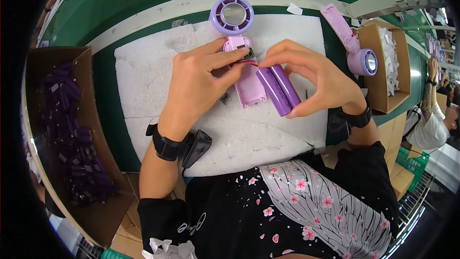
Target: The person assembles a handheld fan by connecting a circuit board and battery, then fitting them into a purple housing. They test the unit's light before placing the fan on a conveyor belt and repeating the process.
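A handheld fan [232,15] with a lilac round head lies on the white foam sheet, its pink handle shell [251,88] open and pointing toward me. My left hand [194,74] grips the upper part of that handle, thumb and fingers at the small green circuit board [250,53]. Between the fingers and thumb of my right hand [318,74] is a battery pack [278,90] of two purple cylinders side by side, held tilted just right of the shell. Red wire [249,62] runs from the board area toward the pack's upper end.
At left stands a deep cardboard box [88,100] of purple battery packs. Another opened fan [362,61] lies at right, beside a cardboard box [405,74] holding white pieces. The foam sheet [158,72] covers the green bench. A co-worker [426,124] is at far right.
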The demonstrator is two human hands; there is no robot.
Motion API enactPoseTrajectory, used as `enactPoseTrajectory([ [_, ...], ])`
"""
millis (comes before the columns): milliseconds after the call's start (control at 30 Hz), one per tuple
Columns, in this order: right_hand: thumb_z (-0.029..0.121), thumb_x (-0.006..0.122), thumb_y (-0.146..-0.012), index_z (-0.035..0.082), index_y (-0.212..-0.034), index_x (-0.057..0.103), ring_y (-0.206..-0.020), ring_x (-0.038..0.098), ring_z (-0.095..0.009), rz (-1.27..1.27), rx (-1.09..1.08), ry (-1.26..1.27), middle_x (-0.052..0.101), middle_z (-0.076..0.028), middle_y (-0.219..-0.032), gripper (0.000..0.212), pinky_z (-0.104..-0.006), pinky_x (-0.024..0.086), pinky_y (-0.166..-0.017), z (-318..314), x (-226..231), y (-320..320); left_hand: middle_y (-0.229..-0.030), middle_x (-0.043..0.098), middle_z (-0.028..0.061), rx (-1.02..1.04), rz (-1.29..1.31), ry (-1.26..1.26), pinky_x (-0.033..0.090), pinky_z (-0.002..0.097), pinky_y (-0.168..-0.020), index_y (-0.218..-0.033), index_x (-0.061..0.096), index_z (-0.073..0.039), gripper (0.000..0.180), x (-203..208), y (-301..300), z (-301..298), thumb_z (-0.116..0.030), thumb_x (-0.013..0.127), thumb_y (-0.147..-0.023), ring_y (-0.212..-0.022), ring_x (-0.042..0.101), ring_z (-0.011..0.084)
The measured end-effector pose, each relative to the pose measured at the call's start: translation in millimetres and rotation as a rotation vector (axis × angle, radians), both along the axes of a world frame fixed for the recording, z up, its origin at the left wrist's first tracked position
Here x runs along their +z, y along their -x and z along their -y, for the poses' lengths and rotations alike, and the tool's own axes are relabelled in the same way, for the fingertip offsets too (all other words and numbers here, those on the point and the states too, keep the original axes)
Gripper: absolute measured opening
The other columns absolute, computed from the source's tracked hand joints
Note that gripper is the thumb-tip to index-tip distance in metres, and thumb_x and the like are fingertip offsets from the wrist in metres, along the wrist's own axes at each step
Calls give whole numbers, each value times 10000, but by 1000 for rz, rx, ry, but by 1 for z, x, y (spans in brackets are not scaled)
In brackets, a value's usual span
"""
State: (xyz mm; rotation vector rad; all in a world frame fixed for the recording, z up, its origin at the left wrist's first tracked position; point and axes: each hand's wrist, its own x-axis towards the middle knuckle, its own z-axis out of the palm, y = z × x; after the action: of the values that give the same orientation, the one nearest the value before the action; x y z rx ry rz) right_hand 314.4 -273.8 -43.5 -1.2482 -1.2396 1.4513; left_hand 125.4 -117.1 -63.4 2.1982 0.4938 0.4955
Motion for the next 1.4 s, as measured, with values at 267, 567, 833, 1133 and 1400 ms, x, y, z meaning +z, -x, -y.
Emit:
enactPoseTrajectory([
  [267,80,832,-561,34,-1210,584,-1075,565,-262,482,-72,-284,601,-115,-1176,696,-375,451,-942,-3,-8,24,-994,685,178,-71,2,-46,523,322,-630,-1038,733,-69,278,6,2,-3,-53,713,-761,-677,655,301],
  [567,69,836,-597,23,-1159,600,-1091,562,-314,738,-165,-424,581,-135,-1214,611,-389,481,-932,-2,-11,38,-1053,642,237,-140,-22,-57,525,344,-687,-1081,718,-71,290,9,2,-4,-32,676,-797,-765,675,329],
  [833,56,843,-618,22,-1041,636,-1036,593,-277,780,-204,-406,538,-156,-1259,472,-342,543,-867,6,-10,44,-890,645,164,-174,62,-88,499,375,-637,-1059,710,-46,228,6,1,-6,-58,659,-838,-716,631,329],
  [1133,46,861,-587,28,-931,571,-1010,591,-298,764,-236,-441,507,-175,-1251,450,-356,543,-863,4,-19,45,-1062,646,221,-178,-51,62,515,316,-662,-1086,714,-59,315,14,1,-8,-69,720,-771,-719,667,280],
  [1400,94,880,-578,43,-1126,560,-1073,542,-298,662,-302,-313,505,-133,-1182,637,-362,489,-892,-8,-14,46,-990,688,177,-122,-66,287,519,279,-652,-1090,717,-66,442,3,-1,-5,-78,812,-658,-673,669,191],
])
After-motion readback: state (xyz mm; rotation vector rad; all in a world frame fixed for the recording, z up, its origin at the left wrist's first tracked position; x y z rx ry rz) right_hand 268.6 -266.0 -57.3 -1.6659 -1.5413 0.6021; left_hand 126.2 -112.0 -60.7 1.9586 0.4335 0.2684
